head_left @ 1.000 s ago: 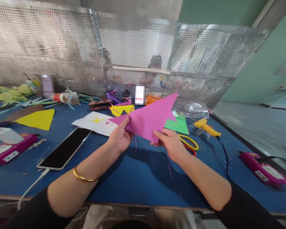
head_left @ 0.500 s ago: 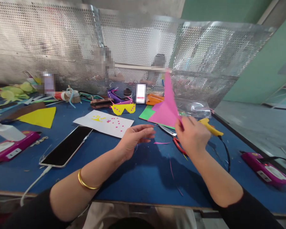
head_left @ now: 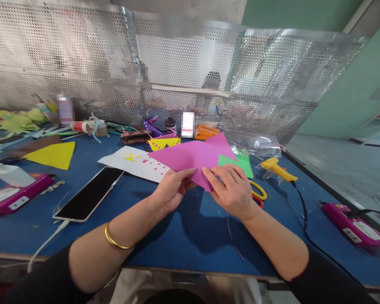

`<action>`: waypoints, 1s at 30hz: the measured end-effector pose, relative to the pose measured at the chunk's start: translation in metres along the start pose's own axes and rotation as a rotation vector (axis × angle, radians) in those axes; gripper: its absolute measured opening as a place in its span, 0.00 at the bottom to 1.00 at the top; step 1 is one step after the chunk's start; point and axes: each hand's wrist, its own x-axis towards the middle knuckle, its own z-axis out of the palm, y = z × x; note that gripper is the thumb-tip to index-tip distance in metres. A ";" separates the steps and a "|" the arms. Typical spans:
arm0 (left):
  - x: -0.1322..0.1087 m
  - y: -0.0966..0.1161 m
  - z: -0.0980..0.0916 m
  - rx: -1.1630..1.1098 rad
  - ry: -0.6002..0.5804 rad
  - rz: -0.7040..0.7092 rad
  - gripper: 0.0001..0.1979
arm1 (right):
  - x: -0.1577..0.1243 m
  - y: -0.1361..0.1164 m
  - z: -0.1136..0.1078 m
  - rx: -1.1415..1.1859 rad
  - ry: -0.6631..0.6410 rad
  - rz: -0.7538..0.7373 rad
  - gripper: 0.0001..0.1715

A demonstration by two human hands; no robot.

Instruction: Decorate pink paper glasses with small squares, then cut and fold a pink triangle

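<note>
A pink sheet [head_left: 190,154], smooth like craft foam or paper, is held above the blue table by both hands. My left hand [head_left: 175,188] pinches its near edge between thumb and fingers. From the right, my right hand [head_left: 229,188] grips the same edge close by, fingers bent over it. Behind my right hand lies a green sheet [head_left: 242,162], partly covered by pink material. Scissors with yellow and red handles [head_left: 260,191] stick out beside that hand, their blades hidden. A thin pink strip [head_left: 230,232] lies on the table below.
A white sheet with pink dots [head_left: 139,162], a phone on a cable [head_left: 90,194] and a yellow piece [head_left: 52,155] lie left. A yellow glue gun [head_left: 278,169] and its cord are right. Yellow cut-out glasses [head_left: 164,143] sit behind, before a perforated metal screen [head_left: 183,50].
The pink sheet, upright in my right hand before, has come down and left between both hands. My left hand has taken hold of its edge. The scissors' yellow handle now shows.
</note>
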 end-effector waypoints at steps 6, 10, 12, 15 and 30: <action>0.000 0.003 0.001 0.000 0.045 -0.073 0.07 | -0.004 0.007 -0.002 0.079 0.031 -0.026 0.18; 0.001 0.005 0.002 -0.011 0.108 -0.081 0.06 | -0.002 0.006 -0.007 0.064 0.008 -0.142 0.17; 0.002 0.004 0.001 0.003 0.148 -0.073 0.07 | -0.001 0.005 -0.009 0.067 -0.013 -0.167 0.17; 0.006 0.002 -0.001 0.049 0.188 -0.085 0.07 | 0.000 0.004 -0.007 0.080 -0.036 -0.193 0.16; -0.047 0.017 -0.043 0.233 0.206 -0.099 0.03 | -0.032 -0.049 -0.043 0.236 -0.211 -0.238 0.16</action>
